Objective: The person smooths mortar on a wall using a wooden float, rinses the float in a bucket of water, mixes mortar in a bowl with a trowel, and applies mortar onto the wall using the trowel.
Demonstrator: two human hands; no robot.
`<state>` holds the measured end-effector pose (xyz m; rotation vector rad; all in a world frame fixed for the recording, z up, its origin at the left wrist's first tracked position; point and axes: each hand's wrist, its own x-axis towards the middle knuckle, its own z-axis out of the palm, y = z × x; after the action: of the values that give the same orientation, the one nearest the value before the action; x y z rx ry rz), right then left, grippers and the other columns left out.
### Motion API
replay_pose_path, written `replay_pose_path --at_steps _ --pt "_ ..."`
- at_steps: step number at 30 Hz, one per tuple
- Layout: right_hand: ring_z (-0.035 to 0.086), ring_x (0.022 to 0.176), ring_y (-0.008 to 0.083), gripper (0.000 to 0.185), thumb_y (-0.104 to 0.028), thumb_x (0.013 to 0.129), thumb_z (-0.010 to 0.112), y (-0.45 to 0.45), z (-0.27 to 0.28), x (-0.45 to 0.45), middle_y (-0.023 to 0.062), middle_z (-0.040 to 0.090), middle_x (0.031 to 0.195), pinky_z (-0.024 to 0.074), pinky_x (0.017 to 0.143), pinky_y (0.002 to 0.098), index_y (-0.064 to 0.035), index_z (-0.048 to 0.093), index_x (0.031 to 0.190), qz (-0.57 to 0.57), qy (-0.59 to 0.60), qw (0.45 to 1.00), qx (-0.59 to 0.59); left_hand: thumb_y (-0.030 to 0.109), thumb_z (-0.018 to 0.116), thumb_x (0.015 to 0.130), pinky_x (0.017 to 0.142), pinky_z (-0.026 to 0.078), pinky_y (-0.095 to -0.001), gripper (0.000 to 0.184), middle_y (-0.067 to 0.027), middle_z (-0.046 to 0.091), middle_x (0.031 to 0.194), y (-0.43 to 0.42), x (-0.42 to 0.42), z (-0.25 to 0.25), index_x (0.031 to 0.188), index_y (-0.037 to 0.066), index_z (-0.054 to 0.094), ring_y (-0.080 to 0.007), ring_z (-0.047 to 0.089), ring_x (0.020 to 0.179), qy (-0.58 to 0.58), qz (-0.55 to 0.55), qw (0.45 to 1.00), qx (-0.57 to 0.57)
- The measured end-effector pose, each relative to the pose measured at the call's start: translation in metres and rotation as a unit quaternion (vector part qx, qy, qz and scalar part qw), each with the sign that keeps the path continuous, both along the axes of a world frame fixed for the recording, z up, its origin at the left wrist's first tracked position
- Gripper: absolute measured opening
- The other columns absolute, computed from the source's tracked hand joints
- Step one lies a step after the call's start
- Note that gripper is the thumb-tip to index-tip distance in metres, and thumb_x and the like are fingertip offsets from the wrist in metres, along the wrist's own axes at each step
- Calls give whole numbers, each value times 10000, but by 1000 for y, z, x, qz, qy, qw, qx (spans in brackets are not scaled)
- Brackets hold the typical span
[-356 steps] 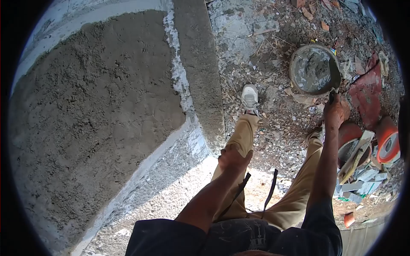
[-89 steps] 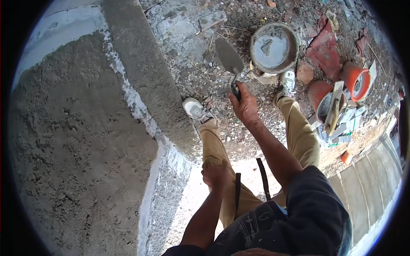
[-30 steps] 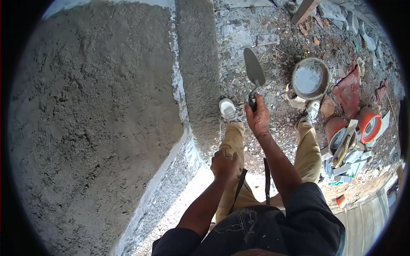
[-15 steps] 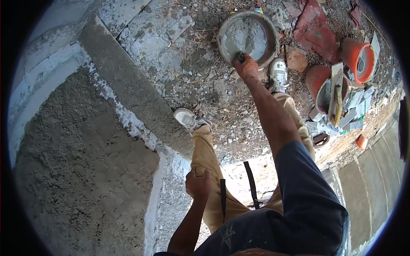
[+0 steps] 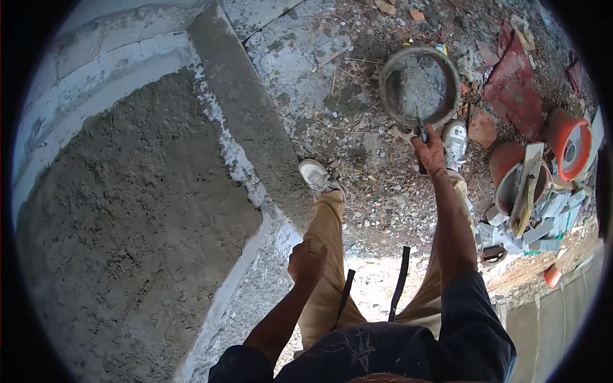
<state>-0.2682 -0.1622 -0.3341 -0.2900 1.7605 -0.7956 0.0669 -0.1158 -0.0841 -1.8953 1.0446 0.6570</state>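
Note:
My right hand [image 5: 430, 153] is wrapped round the dark handle of a trowel [image 5: 419, 124] at the near rim of a round basin [image 5: 451, 108]. The trowel's blade reaches into the basin and is hard to make out against the wet grey mix [image 5: 420, 89] inside. My left hand [image 5: 308, 262] rests closed on the tan trouser leg [image 5: 327, 226] at my left knee; it seems to grip the cloth. Left of me, a surface of rough grey mortar [image 5: 147, 210] is bordered by a whitish edge.
A concrete ledge [image 5: 246, 102] runs beside my left shoe [image 5: 314, 175]. My right shoe [image 5: 455, 142] stands near the basin. To the right are two orange pots [image 5: 568, 143], a wooden piece [image 5: 527, 191], broken tiles [image 5: 543, 231] and a red sheet [image 5: 513, 89]. Rubble covers the ground.
About a second ago the trowel was raised over the ground; half a second ago my right hand brought it to the basin, where it remains. My left hand stays on the knee. The view has shifted.

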Motion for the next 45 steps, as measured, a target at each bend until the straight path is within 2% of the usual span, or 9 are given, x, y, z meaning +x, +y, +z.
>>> replay_pose_path --at_steps 7,11,17,19,21,25,31,37,45 --pt "586 640 90 436 -103 892 600 -96 253 19 21 633 869 467 523 252 -96 523 1321 -116 -158 972 -130 570 723 776 906 535 -488 906 -239 545 1268 43 65 50 1431 30 407 -371 628 1092 191 40 978 -73" --pt "613 645 89 471 -101 920 606 -128 365 76 53 678 957 455 515 237 -96 484 1376 -85 -24 981 -174 607 679 816 891 529 -468 1096 -310 618 1191 62 111 103 1560 27 120 -402 650 1069 282 142 947 49" --pt "541 594 171 470 -158 904 662 -195 357 345 80 616 784 465 535 339 -13 481 1313 -111 361 882 -281 490 507 955 902 517 -487 760 -310 610 1248 90 162 155 1526 38 289 -424 655 1063 352 139 925 -7" --pt "581 605 204 288 -164 871 673 -222 389 490 114 622 750 463 518 397 -28 527 1079 37 228 959 -162 436 482 979 902 510 -496 670 -309 602 1259 93 176 154 1469 -4 360 -407 652 1082 383 100 918 29" --pt "577 562 298 274 -97 864 664 -215 513 569 136 592 713 452 513 424 -65 477 1062 255 30 875 -411 389 474 985 925 497 -496 625 -308 582 1283 101 179 146 1437 -34 396 -401 638 1110 358 117 926 23" --pt "642 745 391 381 -46 845 646 -161 667 591 169 571 831 474 621 479 -82 416 1147 206 -158 812 -523 322 497 953 1024 455 -477 636 -303 529 1344 218 145 5 1466 -32 372 -434 581 1187 -54 54 979 -188" --pt "650 867 414 397 -139 850 644 -141 448 425 178 628 1000 517 758 505 -155 505 1221 433 127 848 -277 574 538 926 1027 450 -458 892 -313 552 1341 141 163 102 1511 -48 278 -404 577 1223 405 140 903 -31" --pt "664 1028 411 406 -273 889 574 -89 265 111 214 697 1061 513 910 504 -165 549 1279 429 296 835 177 682 586 853 1044 439 -445 1086 -332 546 1337 66 100 127 1502 -106 216 -448 541 1253 267 277 914 132" --pt "682 983 370 253 -186 970 467 -115 44 -90 196 688 997 509 864 512 -101 614 1158 398 469 764 194 575 769 736 982 473 -486 971 -282 615 1201 81 43 79 1365 -70 405 -441 604 1129 54 146 987 26"
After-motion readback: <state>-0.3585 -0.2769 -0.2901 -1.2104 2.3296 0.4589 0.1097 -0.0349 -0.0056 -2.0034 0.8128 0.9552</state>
